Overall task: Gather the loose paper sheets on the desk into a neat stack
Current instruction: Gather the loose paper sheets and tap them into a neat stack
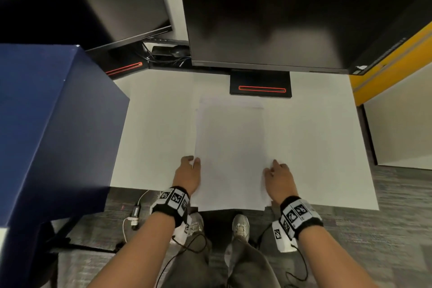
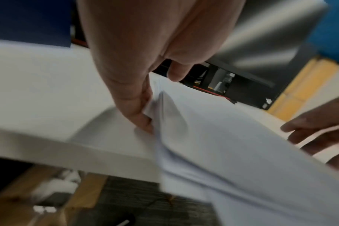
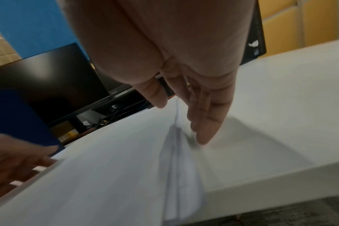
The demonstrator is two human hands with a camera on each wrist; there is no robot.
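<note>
White desk: paper stack between left hand's pinching grip and flat right hand.

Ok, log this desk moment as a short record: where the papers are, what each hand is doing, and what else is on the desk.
papers: paper stack mid-desk, near edge overhanging the desk, far edges slightly uneven
left hand: left hand pinches the stack's left edge
right hand: right hand, fingers straight against the right edge
behind: monitor on its stand base
left side: blue box
</note>
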